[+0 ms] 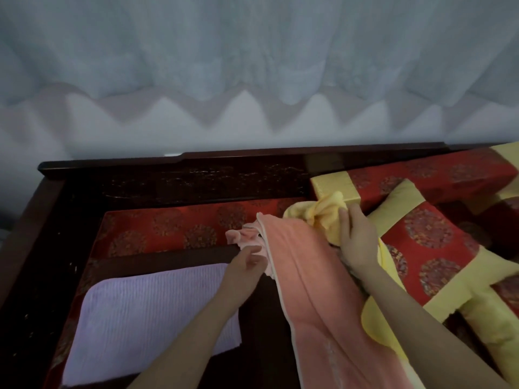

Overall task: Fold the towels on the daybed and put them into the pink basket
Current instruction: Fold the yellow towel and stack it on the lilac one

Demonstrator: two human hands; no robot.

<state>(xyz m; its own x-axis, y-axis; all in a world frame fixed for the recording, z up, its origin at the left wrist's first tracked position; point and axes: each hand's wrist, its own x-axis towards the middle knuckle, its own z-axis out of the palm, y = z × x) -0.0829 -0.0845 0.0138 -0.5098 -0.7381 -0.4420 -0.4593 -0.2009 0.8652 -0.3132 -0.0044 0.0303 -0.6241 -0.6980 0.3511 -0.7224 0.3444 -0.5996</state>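
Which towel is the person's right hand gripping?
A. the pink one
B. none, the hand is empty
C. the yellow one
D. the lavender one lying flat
C: the right hand is closed on the bunched yellow towel, while the left hand is open beside the pink towel.

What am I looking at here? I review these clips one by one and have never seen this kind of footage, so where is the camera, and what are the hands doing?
The single picture comes from a camera worn on a person's head, looking down at their own bare arms. Below is a dark wooden daybed with red patterned cushions. The right hand grips a bunched yellow towel. The left hand is open, reaching toward a pink towel that drapes toward the camera. A lilac towel lies flat at the left. No basket is in view.
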